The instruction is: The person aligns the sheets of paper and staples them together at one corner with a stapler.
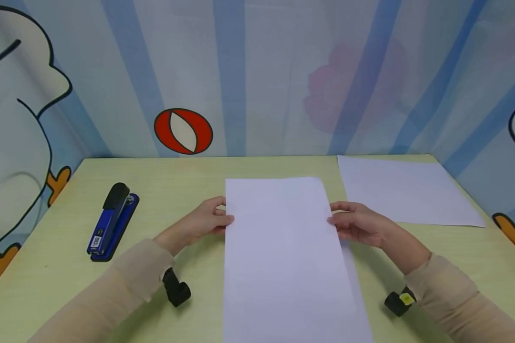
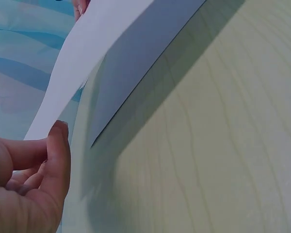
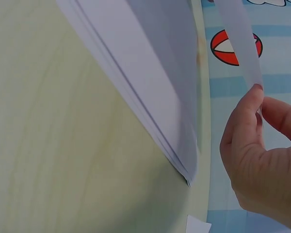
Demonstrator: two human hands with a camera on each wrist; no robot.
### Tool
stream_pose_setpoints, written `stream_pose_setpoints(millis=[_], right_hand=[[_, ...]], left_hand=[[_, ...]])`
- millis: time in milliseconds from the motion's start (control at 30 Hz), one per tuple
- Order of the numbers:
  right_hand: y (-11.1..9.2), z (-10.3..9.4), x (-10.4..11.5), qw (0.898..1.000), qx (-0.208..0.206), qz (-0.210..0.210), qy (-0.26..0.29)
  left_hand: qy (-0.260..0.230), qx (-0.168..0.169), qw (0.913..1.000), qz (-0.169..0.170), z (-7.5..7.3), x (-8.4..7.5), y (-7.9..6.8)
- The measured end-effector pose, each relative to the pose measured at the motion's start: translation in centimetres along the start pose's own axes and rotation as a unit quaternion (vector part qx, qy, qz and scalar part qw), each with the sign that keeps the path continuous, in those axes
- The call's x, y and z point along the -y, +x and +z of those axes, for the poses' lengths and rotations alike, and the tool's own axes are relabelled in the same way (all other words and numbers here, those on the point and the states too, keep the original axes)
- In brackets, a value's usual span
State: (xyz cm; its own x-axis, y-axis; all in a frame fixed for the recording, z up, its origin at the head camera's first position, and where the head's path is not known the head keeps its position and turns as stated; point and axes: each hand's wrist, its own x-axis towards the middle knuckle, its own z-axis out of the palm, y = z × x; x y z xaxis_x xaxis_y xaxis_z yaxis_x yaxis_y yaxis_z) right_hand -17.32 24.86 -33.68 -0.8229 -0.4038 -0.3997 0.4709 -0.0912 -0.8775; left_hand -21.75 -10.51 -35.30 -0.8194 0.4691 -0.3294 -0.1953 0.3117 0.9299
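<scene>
Held sheet (image 1: 281,257): white paper, raised over the middle of the table (image 1: 189,188); its near end runs out of the head view.
Left hand (image 1: 206,219): fingers pinching the sheet's left edge.
Right hand (image 1: 362,226): fingers pinching its right edge, roughly opposite.
Paper beneath (image 1: 358,300): apparently layered, edges slightly uneven.
Stapler (image 1: 113,224): blue and black, at left, well apart.
Handling: light, level pinches with even tension should avoid creasing or dragging the lower layers.
</scene>
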Motion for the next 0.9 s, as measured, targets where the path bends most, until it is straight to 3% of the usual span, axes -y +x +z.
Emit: stream_pose_setpoints(millis=[367,900], right_hand=[[0.1,-0.8,0.3,0.999,-0.036,0.003,-0.005],[-0.2,-2.0,0.1,0.998,-0.058,0.001,-0.025]], left_hand=[[-0.019,0.039,0.999,0.007,1.0,0.3,0.1],[-0.027,0.052,0.9983,0.0,2.4,0.7,-0.2]])
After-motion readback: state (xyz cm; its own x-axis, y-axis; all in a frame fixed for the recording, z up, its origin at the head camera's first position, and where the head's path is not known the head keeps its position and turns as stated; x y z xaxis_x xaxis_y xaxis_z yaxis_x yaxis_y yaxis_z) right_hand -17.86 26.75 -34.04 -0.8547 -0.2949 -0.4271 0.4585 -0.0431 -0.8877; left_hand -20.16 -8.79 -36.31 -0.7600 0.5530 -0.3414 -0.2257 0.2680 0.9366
